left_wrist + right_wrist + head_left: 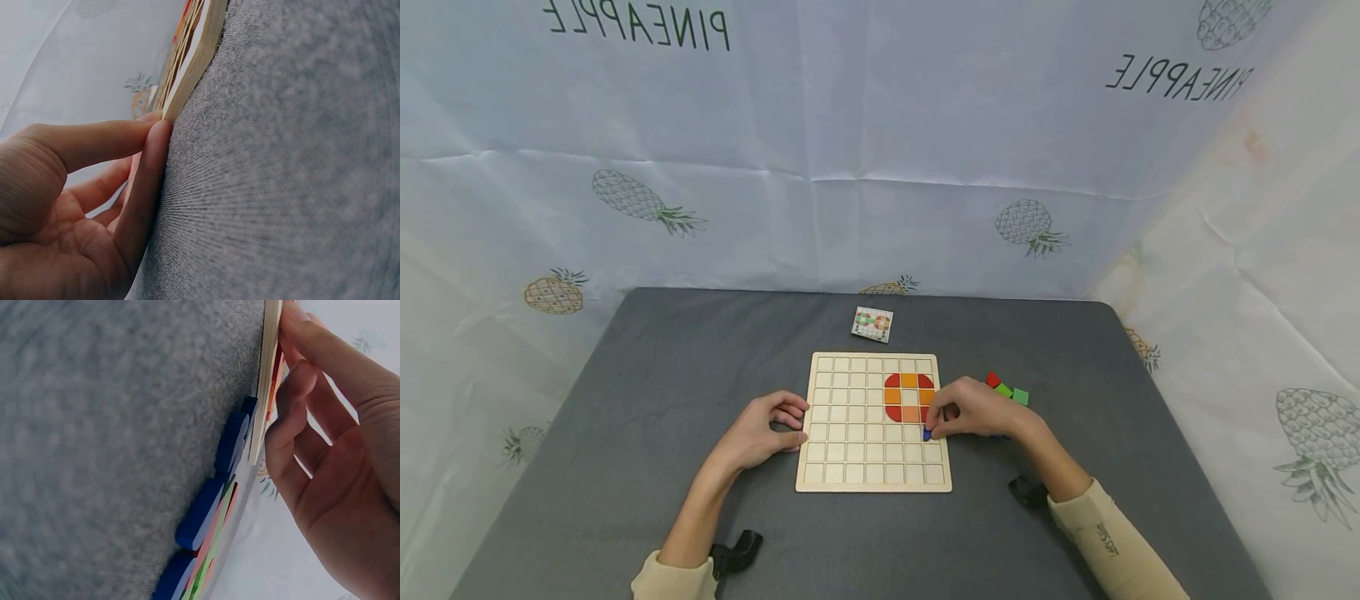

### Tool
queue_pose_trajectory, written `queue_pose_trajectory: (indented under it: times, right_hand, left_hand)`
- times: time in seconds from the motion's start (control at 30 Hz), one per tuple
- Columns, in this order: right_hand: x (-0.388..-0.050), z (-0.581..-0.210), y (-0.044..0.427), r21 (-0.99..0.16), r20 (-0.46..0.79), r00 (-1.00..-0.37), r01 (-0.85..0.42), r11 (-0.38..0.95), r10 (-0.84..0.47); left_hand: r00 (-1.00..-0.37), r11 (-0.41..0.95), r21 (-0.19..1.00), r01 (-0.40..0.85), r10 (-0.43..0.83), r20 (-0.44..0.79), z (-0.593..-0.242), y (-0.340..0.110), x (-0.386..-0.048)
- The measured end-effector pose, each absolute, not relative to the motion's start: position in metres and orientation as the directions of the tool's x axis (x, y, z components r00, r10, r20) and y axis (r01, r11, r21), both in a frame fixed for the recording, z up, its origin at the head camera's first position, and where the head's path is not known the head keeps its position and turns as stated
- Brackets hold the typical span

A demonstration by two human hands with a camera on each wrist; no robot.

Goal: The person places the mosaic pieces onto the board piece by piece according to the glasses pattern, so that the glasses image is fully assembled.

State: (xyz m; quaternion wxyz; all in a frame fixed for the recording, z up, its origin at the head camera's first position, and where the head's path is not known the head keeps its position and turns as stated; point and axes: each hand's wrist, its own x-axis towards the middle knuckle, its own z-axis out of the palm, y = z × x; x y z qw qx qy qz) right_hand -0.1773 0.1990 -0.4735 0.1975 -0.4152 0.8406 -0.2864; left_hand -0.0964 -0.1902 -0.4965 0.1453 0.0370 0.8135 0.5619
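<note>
A pale wooden grid board [853, 454] lies on the grey table. On its right half, orange squares [909, 380] and red rounded pieces [892, 413] form a ring around one bare cell. My left hand [760, 429] holds the board's left edge, thumb and fingertips against it; the left wrist view shows the thumb [119, 137] meeting the wooden edge. Over the board's right side, my right hand [973, 408] pinches a small blue piece [927, 434] just below the ring. In the right wrist view that piece is hidden behind the fingers [300, 394].
Beside the board's right edge lie loose pieces: red [993, 379], light green [1003, 390], green [1020, 397] and several blue ones [203, 512]. A small pattern card [872, 324] lies beyond the board. A pineapple-print cloth [850, 233] hangs behind the table.
</note>
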Motion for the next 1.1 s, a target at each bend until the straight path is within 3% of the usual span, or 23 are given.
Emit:
queue_pose_trajectory:
  times: [0.33,0.8,1.1]
  right_hand:
    - [-0.182,-0.475,0.208,-0.667,-0.046,-0.602,-0.575,0.473,-0.797]
    - [-0.185,-0.471,0.248,-0.662,-0.109,-0.705,-0.475,0.58,-0.701]
    - [-0.189,-0.48,0.257,-0.673,-0.144,-0.691,-0.457,0.582,-0.709]
  left_hand:
    - [-0.955,0.363,0.925,-0.113,0.217,-0.202,-0.497,-0.189,-0.097]
    - [-0.956,0.365,0.925,-0.109,0.217,-0.199,-0.497,-0.188,-0.096]
    - [-0.957,0.376,0.921,-0.107,0.213,-0.198,-0.497,-0.188,-0.095]
